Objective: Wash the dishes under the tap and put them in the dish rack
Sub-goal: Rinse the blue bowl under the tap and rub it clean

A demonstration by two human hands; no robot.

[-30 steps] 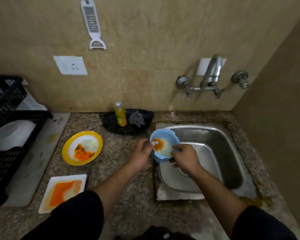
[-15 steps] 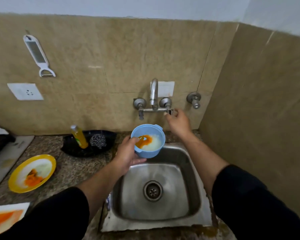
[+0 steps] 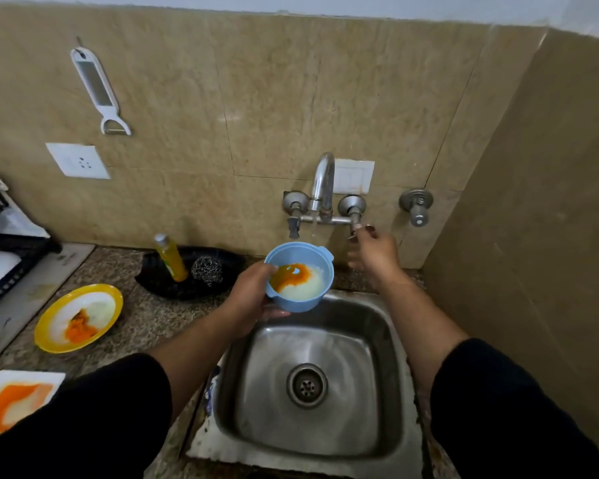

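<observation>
My left hand (image 3: 253, 292) grips a small blue bowl (image 3: 300, 276) smeared with orange and white residue, held above the back left edge of the steel sink (image 3: 388, 344). A thin stream of water falls from the tap (image 3: 324, 183) toward the bowl. My right hand (image 3: 374, 252) reaches up to the tap's right handle (image 3: 355, 216), fingertips pinching it. A dirty yellow plate (image 3: 49, 323) and a white square plate (image 3: 14, 401) with orange stains lie on the counter at left. The black dish rack (image 3: 0, 267) stands at the far left, partly cut off.
A black tray (image 3: 222, 262) behind the bowl holds a yellow soap bottle (image 3: 170, 257) and a steel scrubber (image 3: 206, 269). A separate valve (image 3: 416, 205) sticks out of the wall at right. A peeler (image 3: 99, 91) hangs above a wall socket (image 3: 78, 160). The side wall stands close on the right.
My left hand carried the bowl from the counter edge up under the tap. My right hand let go of the bowl and rose to the tap handle; water now runs.
</observation>
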